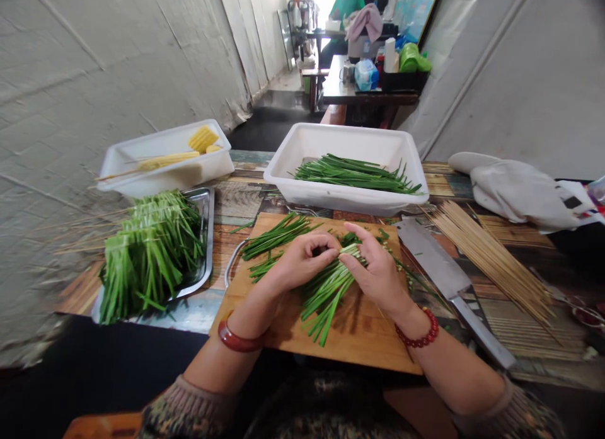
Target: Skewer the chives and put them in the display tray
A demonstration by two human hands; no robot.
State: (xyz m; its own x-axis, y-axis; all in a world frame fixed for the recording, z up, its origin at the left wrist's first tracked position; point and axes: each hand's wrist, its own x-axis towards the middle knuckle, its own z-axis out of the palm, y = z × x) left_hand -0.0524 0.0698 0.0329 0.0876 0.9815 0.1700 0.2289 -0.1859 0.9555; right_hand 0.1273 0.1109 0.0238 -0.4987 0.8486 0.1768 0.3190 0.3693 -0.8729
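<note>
midway on the cutting board (278, 330), left hand (307, 257), pinched nearly closed, and right hand (377, 272), half open with forefinger extended, hold a chive bundle (327, 294) by its pale end. skewered bundles (146, 250) on the tray (208, 244) at nine o'clock look done; loose chives (278, 234) at eleven and in the tub (350, 138) at twelve-thirty seem left — cleaver (435, 257) crowding three, bare board free toward six.

Chives (326, 294) partly behind right hand (378, 272); far-left skewer ends (80, 245) blurred.
</note>
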